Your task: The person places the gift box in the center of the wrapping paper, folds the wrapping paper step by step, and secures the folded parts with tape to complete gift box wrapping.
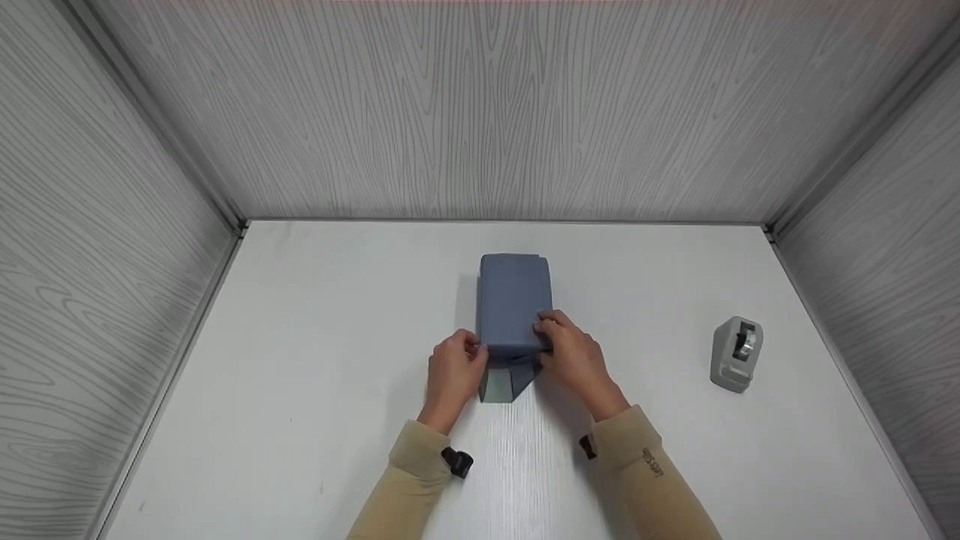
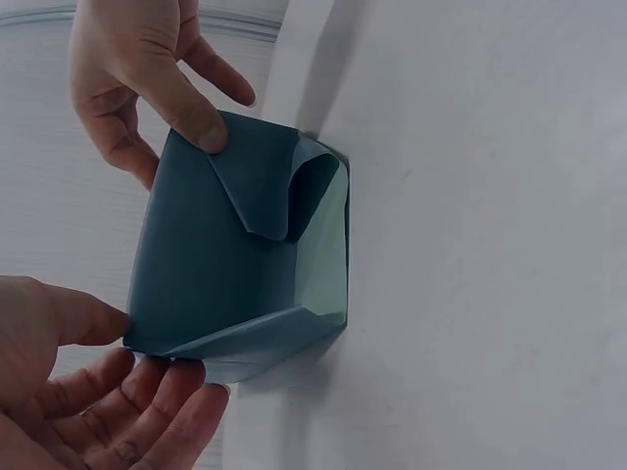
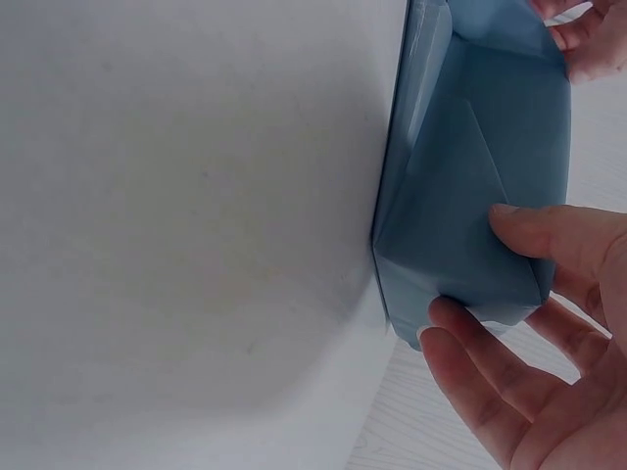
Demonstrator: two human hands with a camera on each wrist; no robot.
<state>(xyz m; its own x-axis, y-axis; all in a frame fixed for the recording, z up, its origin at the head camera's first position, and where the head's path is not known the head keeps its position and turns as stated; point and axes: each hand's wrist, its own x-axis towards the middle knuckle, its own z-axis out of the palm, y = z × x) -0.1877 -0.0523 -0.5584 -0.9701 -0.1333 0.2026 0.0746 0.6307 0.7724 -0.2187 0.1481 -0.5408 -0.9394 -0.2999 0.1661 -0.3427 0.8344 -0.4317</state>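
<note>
Evidently, both hands are at work on the near end of a wrapped blue package point(image 1: 514, 292): the left hand point(image 1: 452, 371) pinches its left corner between thumb and fingers, while the right hand point(image 1: 574, 360) grips the right corner, its thumb pressing on a folded-in flap point(image 2: 257, 181). The step looks to be tucking in the end of the wrapping, and the next move seems to call for keeping that crease firm while the left side comes in and the pale-lined bottom flap point(image 1: 498, 386) goes up. The head view gives mostly the package's smooth top; the left wrist view looks into the gaping end, and the right wrist view shows fingertips set against the package's right side. The package lies around the middle of the white desk point(image 1: 337, 300), and only the head view catches the grey tape dispenser point(image 1: 737, 354), well apart to the right
</note>
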